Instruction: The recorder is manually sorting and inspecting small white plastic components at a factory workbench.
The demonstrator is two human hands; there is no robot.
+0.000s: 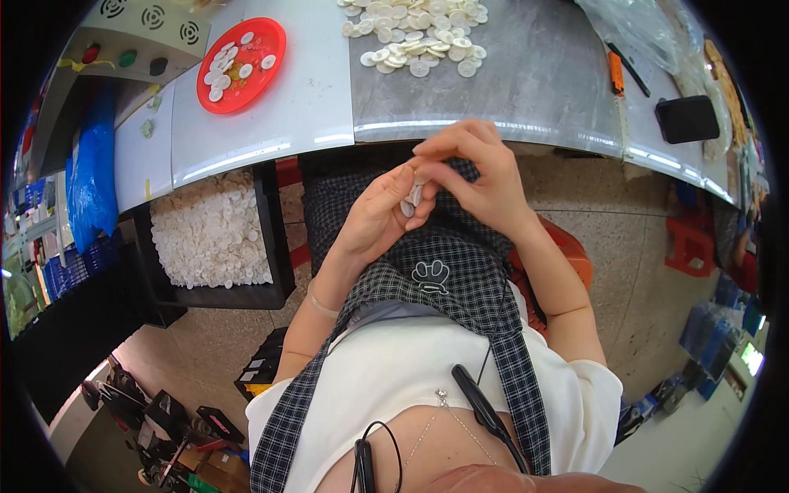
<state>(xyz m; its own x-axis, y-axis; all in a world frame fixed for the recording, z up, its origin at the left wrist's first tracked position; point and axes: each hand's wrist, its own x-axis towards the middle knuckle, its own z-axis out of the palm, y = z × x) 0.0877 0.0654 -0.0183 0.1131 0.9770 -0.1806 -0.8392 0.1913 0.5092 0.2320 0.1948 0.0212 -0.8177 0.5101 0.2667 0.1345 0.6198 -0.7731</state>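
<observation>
The left hand (376, 212) is pinching a few white discs (408, 205) between its thumb and fingers, in front of the dark checked apron (386, 287), nearer the person than the red plate (269, 45) and to that plate's right. The right hand (485, 177) is bent in from the plate's far right side, its thumb and fingertips drawn together just at the left hand's fingertips; whether it grips a disc too cannot be told, because the fingers cover the spot.

The red plate lies on the surface (316, 90) and carries a loose group of similar white discs, with some small brownish bits among them. To the right of the plate, a heap of white discs (419, 37) is spread over the grey part of the surface. Well to the plate's right lie an orange cutter (615, 74), a thin black stick-like tool (628, 69) just beside it, and a black phone-like slab (688, 119).

Nearer the person than the plate, below the surface's edge, a black tray (283, 263) is filled with pale discs. To the plate's left hangs a blue plastic bag (92, 181).
</observation>
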